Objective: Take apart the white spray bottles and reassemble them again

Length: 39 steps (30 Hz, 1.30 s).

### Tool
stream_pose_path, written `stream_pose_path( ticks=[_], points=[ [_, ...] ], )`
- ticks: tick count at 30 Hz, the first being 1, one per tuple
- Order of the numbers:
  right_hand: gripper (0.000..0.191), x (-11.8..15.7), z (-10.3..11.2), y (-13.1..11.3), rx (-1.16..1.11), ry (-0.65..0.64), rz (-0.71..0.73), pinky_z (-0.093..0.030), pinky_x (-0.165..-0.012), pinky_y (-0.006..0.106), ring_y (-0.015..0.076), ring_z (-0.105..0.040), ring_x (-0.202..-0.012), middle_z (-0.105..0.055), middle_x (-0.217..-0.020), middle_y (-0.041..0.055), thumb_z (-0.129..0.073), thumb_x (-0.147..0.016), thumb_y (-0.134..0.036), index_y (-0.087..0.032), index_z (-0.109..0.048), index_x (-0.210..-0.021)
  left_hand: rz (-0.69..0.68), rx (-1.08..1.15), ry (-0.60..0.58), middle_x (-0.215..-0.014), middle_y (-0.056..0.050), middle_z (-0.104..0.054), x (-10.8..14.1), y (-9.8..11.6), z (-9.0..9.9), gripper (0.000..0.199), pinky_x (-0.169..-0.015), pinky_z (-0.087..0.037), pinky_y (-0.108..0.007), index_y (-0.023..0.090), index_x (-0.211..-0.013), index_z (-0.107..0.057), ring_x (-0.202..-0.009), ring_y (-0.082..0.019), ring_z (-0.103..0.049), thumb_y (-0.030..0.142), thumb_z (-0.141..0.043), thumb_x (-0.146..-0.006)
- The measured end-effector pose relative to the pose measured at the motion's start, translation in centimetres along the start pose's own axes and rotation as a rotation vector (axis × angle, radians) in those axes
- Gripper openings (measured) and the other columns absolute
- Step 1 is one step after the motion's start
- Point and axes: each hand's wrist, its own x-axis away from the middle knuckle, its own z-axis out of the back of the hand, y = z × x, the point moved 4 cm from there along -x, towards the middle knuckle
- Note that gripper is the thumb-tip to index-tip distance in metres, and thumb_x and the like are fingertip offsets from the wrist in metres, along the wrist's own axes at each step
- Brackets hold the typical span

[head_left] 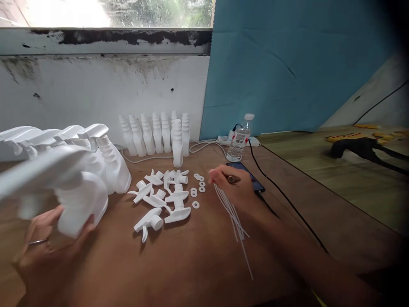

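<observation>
At the left, my left hand [53, 247] is closed around a white spray bottle [79, 200] with a trigger head on it; the bottle is tilted and its top is smeared by motion. My right hand [234, 183] is over the table with its fingers curled and pinched together; whatever is between the fingertips is hidden. Thin white dip tubes [234, 217] lie under and in front of that hand. Just left of it are several flat white washers [195, 205]. Loose white trigger sprayer heads [150, 221] lie in a group between my hands.
Spray bottles with heads [110, 162] stand crowded at the left. Several bottles without heads [156, 132] stand by the wall. A clear water bottle [238, 143], a phone [255, 181] and a black cable [287, 196] are at the right, near the table's edge.
</observation>
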Motion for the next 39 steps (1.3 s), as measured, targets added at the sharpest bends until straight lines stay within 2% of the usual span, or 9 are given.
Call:
stream_pose_path(
  ticks=[2, 4, 8, 15, 22, 29, 33, 36, 39],
  points=[
    [0.019, -0.7, -1.1, -1.6, -0.096, -0.211, -0.019, -0.030, -0.043, 0.021, 0.0065, -0.040, -0.047, -0.050, -0.057, -0.0047, -0.069, -0.081, -0.037, -0.018, -0.064, -0.082, -0.268, -0.004, 0.064, -0.100, -0.003, -0.062, -0.8, 2.8, 0.2, 0.058, -0.087, -0.050, -0.044, 0.040, -0.127, -0.052, -0.096, -0.028, -0.061, 0.036, -0.071, -0.072],
    [0.038, -1.2, -2.1, -3.3, -0.207, -0.404, -0.025, -0.032, -0.042, 0.020, 0.0062, -0.043, -0.049, -0.056, -0.067, -0.0043, -0.077, -0.073, -0.034, -0.020, -0.060, -0.105, -0.476, 0.024, 0.058, -0.089, -0.002, -0.062, -1.7, 5.0, -0.1, 0.068, -0.082, -0.052, -0.042, 0.043, -0.132, -0.048, -0.089, -0.026, -0.062, 0.028, -0.074, -0.071],
    [0.061, -1.9, -2.7, -5.1, -0.288, -0.599, -0.061, -0.035, -0.039, 0.020, 0.0062, -0.047, -0.048, -0.066, -0.086, 0.0019, -0.076, -0.072, -0.041, -0.023, -0.050, -0.124, -0.599, 0.001, 0.115, -0.090, -0.006, -0.064, -3.4, 6.9, -1.0, 0.080, -0.079, -0.051, -0.044, 0.038, -0.139, -0.044, -0.091, -0.029, -0.062, 0.023, -0.078, -0.067],
    [0.042, -3.6, -2.8, -4.2, -0.345, -0.541, -0.356, -0.044, -0.043, 0.024, 0.0137, -0.061, -0.056, -0.072, -0.080, 0.0081, -0.068, -0.079, -0.050, -0.015, -0.062, -0.101, -0.869, -0.124, 0.385, -0.091, -0.006, -0.066, -6.0, 10.5, -0.7, 0.071, -0.080, -0.046, -0.045, 0.030, -0.132, -0.054, -0.087, -0.028, -0.061, 0.021, -0.078, -0.066],
    [0.031, -4.7, 0.9, -5.6, 0.003, -0.226, 0.069, -0.042, -0.047, 0.022, 0.0110, -0.058, -0.058, -0.067, -0.073, 0.0012, -0.071, -0.077, -0.047, -0.018, -0.062, -0.084, -0.854, 0.006, 0.131, -0.102, 0.000, -0.069, -9.4, 13.4, -0.9, 0.065, -0.087, -0.047, -0.042, 0.035, -0.134, -0.050, -0.091, -0.023, -0.062, 0.029, -0.074, -0.074],
    [0.012, -5.0, 3.2, -6.4, 0.567, -0.192, 0.577, -0.042, -0.060, 0.027, 0.0121, -0.057, -0.066, -0.071, -0.085, -0.0030, -0.069, -0.082, -0.034, -0.028, -0.067, -0.092, -0.300, 0.503, -0.737, -0.094, -0.003, -0.070, -12.1, 11.9, -5.9, 0.048, -0.056, -0.052, -0.027, 0.027, -0.113, -0.067, -0.075, -0.022, -0.065, 0.049, -0.072, -0.071],
    [0.011, -5.4, 4.5, -6.7, 0.681, -0.101, 0.672, -0.043, -0.071, 0.029, 0.0111, -0.060, -0.076, -0.071, -0.098, -0.0071, -0.060, -0.090, -0.025, -0.032, -0.067, -0.095, 0.078, 0.755, -1.276, -0.085, -0.007, -0.070, -10.8, 10.5, -8.9, 0.052, -0.048, -0.050, -0.025, 0.017, -0.119, -0.062, -0.067, -0.022, -0.066, 0.052, -0.061, -0.079],
    [0.011, -5.4, 6.7, -6.9, 0.737, 0.036, 0.635, -0.044, -0.067, 0.026, 0.0097, -0.063, -0.078, -0.071, -0.103, -0.0066, -0.061, -0.089, -0.028, -0.031, -0.068, -0.098, 0.265, 0.884, -1.328, -0.082, -0.009, -0.070, -10.3, 9.0, -10.5, 0.058, -0.048, -0.051, -0.027, 0.012, -0.110, -0.064, -0.065, -0.023, -0.066, 0.055, -0.066, -0.072],
    [0.020, -5.1, 10.1, -7.1, 0.783, 0.307, 0.596, -0.045, -0.062, 0.025, 0.0116, -0.063, -0.076, -0.071, -0.104, -0.0006, -0.070, -0.082, -0.028, -0.027, -0.069, -0.102, 0.396, 0.950, -1.160, -0.071, -0.006, -0.068, -10.5, 7.7, -11.8, 0.060, -0.044, -0.048, -0.024, 0.010, -0.103, -0.065, -0.055, -0.019, -0.062, 0.058, -0.070, -0.066]
  ],
)
